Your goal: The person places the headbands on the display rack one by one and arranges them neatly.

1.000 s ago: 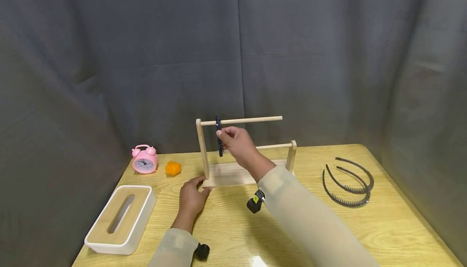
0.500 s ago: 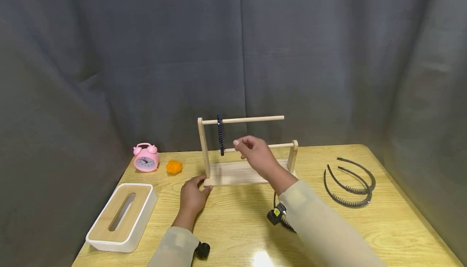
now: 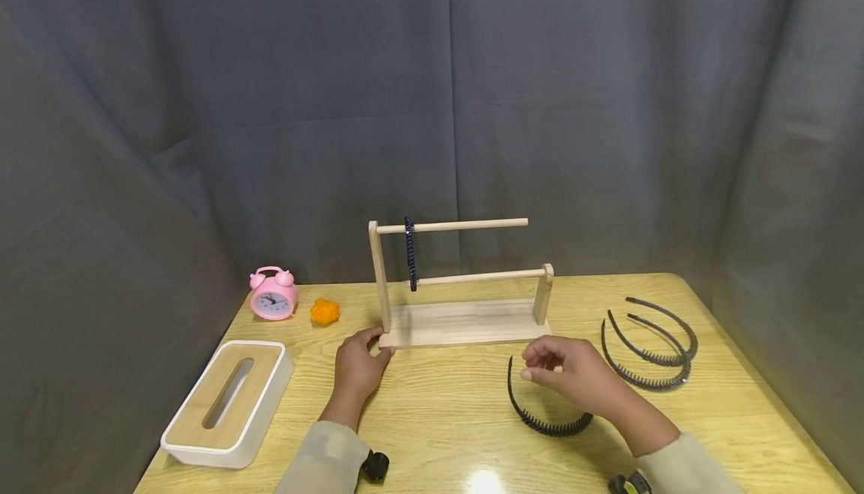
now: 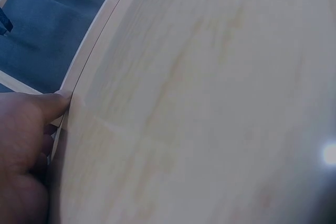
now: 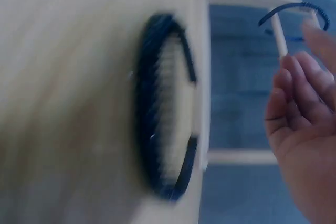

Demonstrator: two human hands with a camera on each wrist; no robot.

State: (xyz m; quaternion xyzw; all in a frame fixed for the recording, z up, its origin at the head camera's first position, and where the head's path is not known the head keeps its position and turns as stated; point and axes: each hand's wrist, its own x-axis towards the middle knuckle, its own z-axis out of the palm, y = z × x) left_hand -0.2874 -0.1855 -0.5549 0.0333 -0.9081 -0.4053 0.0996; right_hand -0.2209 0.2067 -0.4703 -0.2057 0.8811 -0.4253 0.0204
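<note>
A wooden two-bar rack (image 3: 466, 321) stands near the table's back edge. My left hand (image 3: 360, 365) grips the left front corner of its base; in the left wrist view the thumb (image 4: 55, 104) lies along the base edge. One dark toothed headband (image 3: 410, 254) hangs from the upper bar, close to the left post. On the table before the rack lies a black headband (image 3: 556, 429), partly covered by my right hand (image 3: 574, 374). That hand hovers over it with loosely curled fingers, holding nothing; the right wrist view shows the headband (image 5: 147, 103) blurred and apart from the fingers.
Further headbands (image 3: 644, 383) lie overlapping on the right of the table. On the left are a pink alarm clock (image 3: 273, 295), an orange fluffy ball (image 3: 325, 312) and a white tissue box with a wooden lid (image 3: 263, 404). Dark curtains (image 3: 324, 119) enclose the table.
My right hand let go of the headband on the upper bar, then moved right and down to the headband on the table. The left hand has stayed at the rack's base.
</note>
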